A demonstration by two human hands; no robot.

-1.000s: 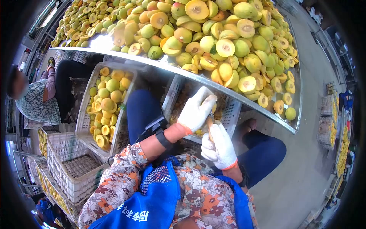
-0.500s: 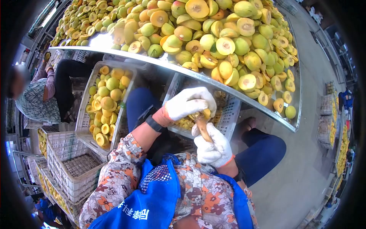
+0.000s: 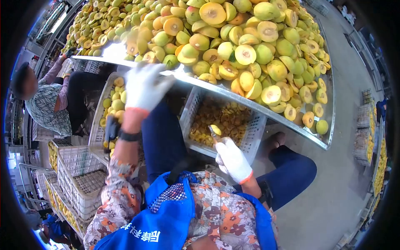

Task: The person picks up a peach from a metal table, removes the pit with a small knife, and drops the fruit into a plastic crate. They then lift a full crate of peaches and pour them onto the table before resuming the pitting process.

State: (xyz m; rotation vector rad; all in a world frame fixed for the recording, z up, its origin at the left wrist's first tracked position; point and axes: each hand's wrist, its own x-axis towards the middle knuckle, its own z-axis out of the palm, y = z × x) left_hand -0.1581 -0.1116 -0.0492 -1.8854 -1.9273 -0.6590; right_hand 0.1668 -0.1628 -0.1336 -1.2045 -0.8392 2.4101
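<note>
The right hand (image 3: 233,160) has its grip closed on a small knife (image 3: 213,134) above the crate (image 3: 254,134) of cut fruit, with a yellow scrap (image 3: 216,129) at the tip. The left hand (image 3: 146,85), up by the bench (image 3: 287,126) edge, is motion-blurred, so its grip cannot be told.

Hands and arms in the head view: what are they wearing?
The left hand and right hand each wear a white knit glove with an orange cuff. A black band circles the left wrist. The left sleeve is pale with an orange and brown flower print.
</note>
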